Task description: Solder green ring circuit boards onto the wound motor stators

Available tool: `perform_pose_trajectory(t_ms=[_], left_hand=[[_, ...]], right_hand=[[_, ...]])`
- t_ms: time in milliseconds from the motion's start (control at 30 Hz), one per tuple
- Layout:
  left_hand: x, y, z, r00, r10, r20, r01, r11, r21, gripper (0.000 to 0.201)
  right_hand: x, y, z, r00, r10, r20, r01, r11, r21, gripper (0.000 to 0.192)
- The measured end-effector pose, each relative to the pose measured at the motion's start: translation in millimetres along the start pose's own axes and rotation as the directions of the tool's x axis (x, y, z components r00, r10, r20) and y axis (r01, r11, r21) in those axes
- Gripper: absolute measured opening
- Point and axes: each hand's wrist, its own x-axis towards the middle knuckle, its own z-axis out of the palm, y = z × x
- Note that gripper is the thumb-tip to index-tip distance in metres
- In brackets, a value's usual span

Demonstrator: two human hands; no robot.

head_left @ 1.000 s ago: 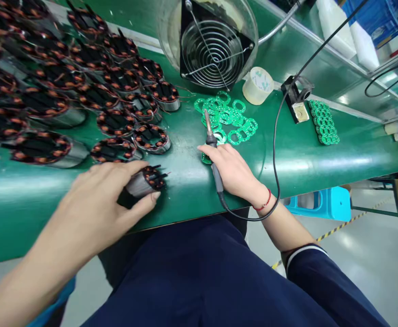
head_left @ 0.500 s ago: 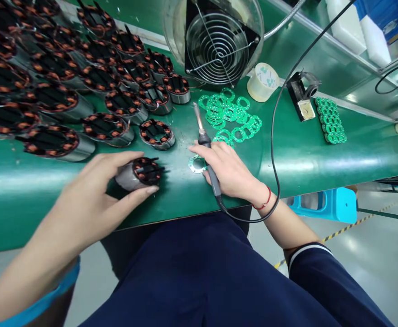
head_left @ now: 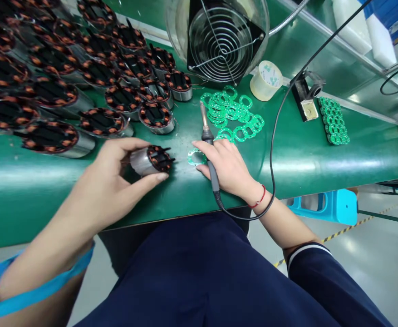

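Note:
My left hand (head_left: pixel 112 181) grips a motor stator (head_left: pixel 151 160), a grey metal cylinder with copper windings and black leads, lying on its side on the green bench (head_left: pixel 304 163). My right hand (head_left: pixel 228 168) holds a soldering iron (head_left: pixel 208 143) whose tip points away from me. The fingertips of that hand rest on a green ring-shaped circuit board (head_left: pixel 196 157) lying flat just right of the stator. A loose pile of the same green ring boards (head_left: pixel 233 113) lies behind the right hand.
Several more wound stators (head_left: pixel 83 77) crowd the bench's left and back. A wire-guarded fan (head_left: pixel 223 38) stands at the back, with a tape roll (head_left: pixel 266 81), an iron stand (head_left: pixel 306 102) and stacked green boards (head_left: pixel 334 121) to its right. A blue stool (head_left: pixel 324 206) stands below.
My left hand has carried the stator right and away from me, toward the ring board. My right hand slid a single ring board out of the pile, closer to the stator.

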Motion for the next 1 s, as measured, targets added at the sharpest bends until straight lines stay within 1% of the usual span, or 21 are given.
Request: perform_pose_trajectory(t_ms=[67, 167, 233, 300, 333, 400, 433, 500, 600, 700, 800, 900, 1000], left_hand=[[-5.6, 2.5, -4.8, 0.992, 0.101, 0.070, -0.100, 0.995, -0.018, 0.057], [-4.7, 8.8, -8.7, 0.955, 0.281, 0.099, -0.286, 0.957, 0.044, 0.048], [-0.9, 12.2, -8.2, 0.945, 0.312, 0.100, -0.319, 0.946, 0.063, 0.047], [2.2, 14.6, -5.9, 0.950, 0.299, 0.085, -0.303, 0.952, 0.041, 0.046], [3.1, 15.7, -4.3, 0.957, 0.283, 0.068, -0.285, 0.958, 0.023, 0.047], [3.8, 17.8, -1.2, 0.964, 0.259, 0.054, -0.259, 0.966, -0.011, 0.049], [3.8, 19.0, 0.1, 0.965, 0.257, 0.061, -0.256, 0.967, -0.024, 0.048], [4.0, 21.5, 2.0, 0.964, 0.256, 0.075, -0.254, 0.966, -0.041, 0.047], [4.8, 24.2, 2.8, 0.967, 0.241, 0.086, -0.237, 0.970, -0.052, 0.045], [5.6, 24.4, 2.2, 0.971, 0.227, 0.071, -0.223, 0.973, -0.059, 0.045], [6.3, 24.3, 2.2, 0.970, 0.236, 0.049, -0.234, 0.971, -0.056, 0.047], [7.6, 26.4, 3.2, 0.962, 0.266, 0.067, -0.262, 0.963, -0.054, 0.045], [8.7, 28.5, 3.7, 0.961, 0.270, 0.065, -0.267, 0.962, -0.052, 0.044]], right_hand=[[-1.7, -0.7, -3.7, 0.998, 0.004, -0.058, -0.001, 0.999, 0.048, 0.040], [-9.0, -5.3, -11.8, 0.988, 0.041, -0.152, -0.009, 0.979, 0.201, 0.040], [-17.7, -11.6, -16.2, 0.961, 0.112, -0.253, -0.025, 0.946, 0.324, 0.036], [-28.5, -19.4, -17.9, 0.907, 0.258, -0.333, -0.081, 0.883, 0.462, 0.032], [-33.9, -23.2, -17.6, 0.874, 0.347, -0.340, -0.120, 0.832, 0.542, 0.030], [-43.3, -29.7, -15.6, 0.819, 0.498, -0.284, -0.178, 0.691, 0.700, 0.029], [-46.6, -32.0, -14.3, 0.802, 0.547, -0.240, -0.189, 0.613, 0.767, 0.028], [-49.5, -34.8, -12.0, 0.783, 0.598, -0.172, -0.178, 0.479, 0.859, 0.027], [-46.2, -36.0, -10.8, 0.764, 0.637, -0.109, -0.168, 0.358, 0.919, 0.033], [-40.4, -36.2, -11.7, 0.750, 0.660, -0.037, -0.213, 0.294, 0.932, 0.039], [-37.6, -36.2, -12.8, 0.734, 0.679, 0.007, -0.258, 0.270, 0.928, 0.043], [-37.8, -36.1, -13.1, 0.735, 0.679, 0.007, -0.260, 0.272, 0.926, 0.043], [-38.8, -35.9, -13.1, 0.748, 0.663, -0.020, -0.223, 0.280, 0.934, 0.037]])
